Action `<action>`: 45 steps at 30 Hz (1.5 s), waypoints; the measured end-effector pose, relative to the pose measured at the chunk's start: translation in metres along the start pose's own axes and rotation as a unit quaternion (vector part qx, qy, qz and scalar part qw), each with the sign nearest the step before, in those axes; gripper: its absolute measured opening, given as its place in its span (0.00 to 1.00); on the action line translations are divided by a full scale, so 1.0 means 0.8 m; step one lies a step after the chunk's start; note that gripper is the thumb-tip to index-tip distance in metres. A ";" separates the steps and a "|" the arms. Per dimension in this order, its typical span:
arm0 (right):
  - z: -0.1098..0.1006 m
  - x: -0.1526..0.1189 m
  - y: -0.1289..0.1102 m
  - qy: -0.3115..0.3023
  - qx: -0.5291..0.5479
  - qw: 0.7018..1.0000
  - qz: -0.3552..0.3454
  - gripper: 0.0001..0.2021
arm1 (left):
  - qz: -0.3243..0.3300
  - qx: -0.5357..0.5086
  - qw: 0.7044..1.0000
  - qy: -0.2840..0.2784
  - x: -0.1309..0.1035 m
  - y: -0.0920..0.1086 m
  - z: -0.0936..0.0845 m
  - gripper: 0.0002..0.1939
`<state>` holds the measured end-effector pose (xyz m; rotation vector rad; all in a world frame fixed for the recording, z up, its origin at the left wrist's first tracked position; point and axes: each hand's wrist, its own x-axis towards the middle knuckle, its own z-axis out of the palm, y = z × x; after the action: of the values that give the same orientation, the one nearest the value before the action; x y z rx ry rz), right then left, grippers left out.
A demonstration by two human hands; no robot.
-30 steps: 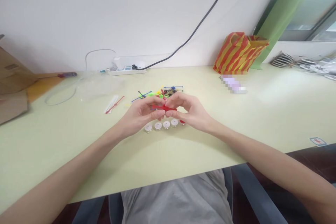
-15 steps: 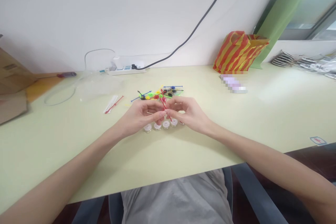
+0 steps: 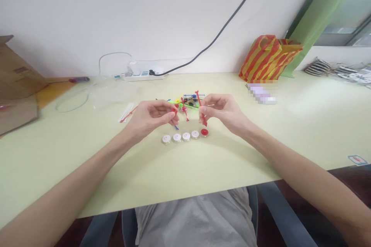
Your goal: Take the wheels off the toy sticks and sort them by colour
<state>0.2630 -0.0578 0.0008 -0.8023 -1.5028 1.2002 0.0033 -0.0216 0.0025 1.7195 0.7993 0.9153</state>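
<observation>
My left hand (image 3: 158, 115) pinches a small round red piece (image 3: 174, 110) between thumb and fingertips. To its right, my right hand (image 3: 217, 109) grips a long red arrow-shaped pointer (image 3: 197, 94), tilted nearly upright. Another red pointer with a round middle (image 3: 184, 109) shows between the two hands. Behind them is a pile of coloured pointers and small round parts, including a blue pointer (image 3: 193, 95); my fingers partly cover the pile. Just in front of the hands stands a row of small round clear-sided pieces: several white-topped ones (image 3: 186, 136) and a red-topped one (image 3: 204, 132) at the right end.
White strips (image 3: 125, 113) lie left of the pile. A clear plastic bag (image 3: 113, 92) and a power strip (image 3: 143, 76) with a black cable (image 3: 216, 36) are near the wall. A striped bag (image 3: 263, 60) stands back right, a cardboard box (image 3: 21, 69) far left.
My hands, together on a red pointer before, have drawn apart. The left now holds a small red piece, the right a red pointer. The row of round pieces is uncovered. The view has shifted slightly.
</observation>
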 end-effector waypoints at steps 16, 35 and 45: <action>0.012 0.032 0.026 -0.004 -0.110 0.990 0.083 0.12 | 0.168 0.066 0.915 0.361 0.026 -0.020 -0.052 0.15; 0.223 0.238 0.063 -0.163 -0.553 0.812 0.093 0.20 | 0.194 0.121 0.867 0.443 0.021 -0.016 -0.123 0.20; 0.216 0.263 0.072 -0.162 -0.562 0.800 0.134 0.19 | 0.208 0.119 0.869 0.432 0.022 -0.015 -0.112 0.20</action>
<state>0.0354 0.1022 0.0093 -1.6831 -2.4816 0.5169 -0.0661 0.0373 0.0145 1.6937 1.1605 2.0356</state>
